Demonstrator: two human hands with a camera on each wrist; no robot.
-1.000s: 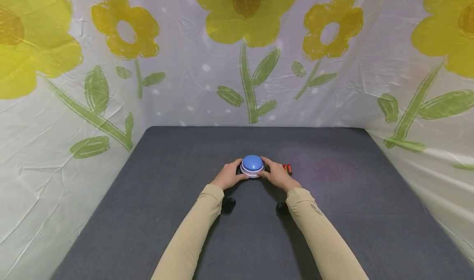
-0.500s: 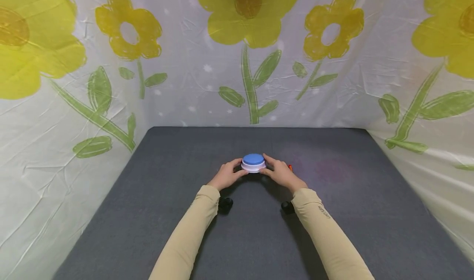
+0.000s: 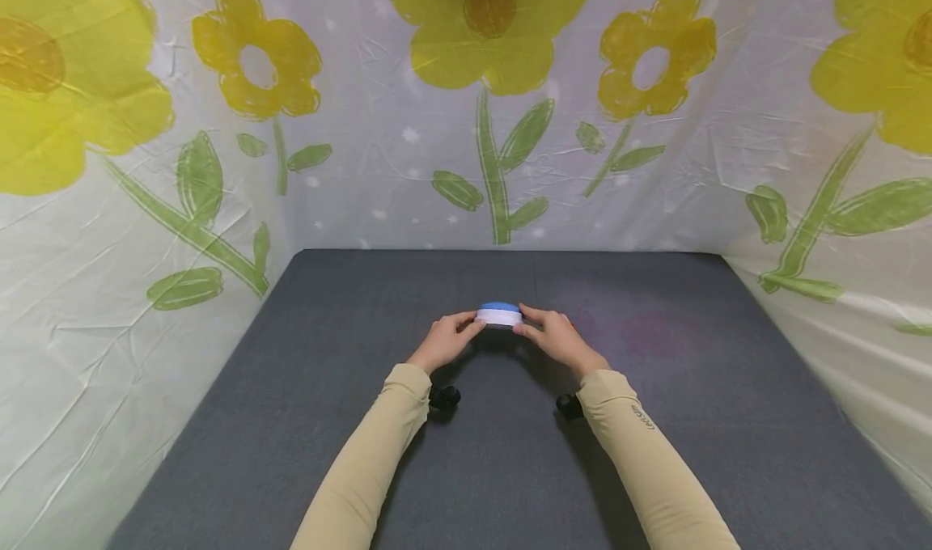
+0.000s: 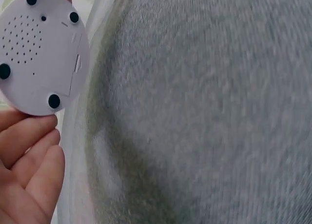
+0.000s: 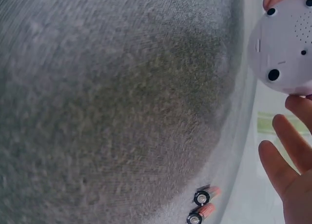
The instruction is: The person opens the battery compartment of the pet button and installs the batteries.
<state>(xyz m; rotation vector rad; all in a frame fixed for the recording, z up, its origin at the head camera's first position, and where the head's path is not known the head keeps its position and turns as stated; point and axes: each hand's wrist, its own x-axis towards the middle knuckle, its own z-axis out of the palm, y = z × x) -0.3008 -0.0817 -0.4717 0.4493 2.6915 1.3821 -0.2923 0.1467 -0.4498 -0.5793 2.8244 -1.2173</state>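
You had the blue-topped button (image 3: 499,317) raised off the dark table (image 3: 306,420), pinched at opposite sides of its rim by your left hand (image 3: 441,343) and right hand (image 3: 562,343), two right fingers (image 5: 292,138) spread free. The step in hand seemed to be holding it up tilted, underside exposed; the next move likely called for keeping both grips even. Two red batteries (image 5: 202,198) lay on the table near your right hand, and flower-printed sheeting (image 3: 364,154) walled in the space.

Free passage ran along the gray table (image 3: 240,420) at left and right; two batteries (image 5: 207,209) obstructed just beyond the right hand (image 3: 561,341), and flowered cloth (image 3: 364,145) walled the far edge.
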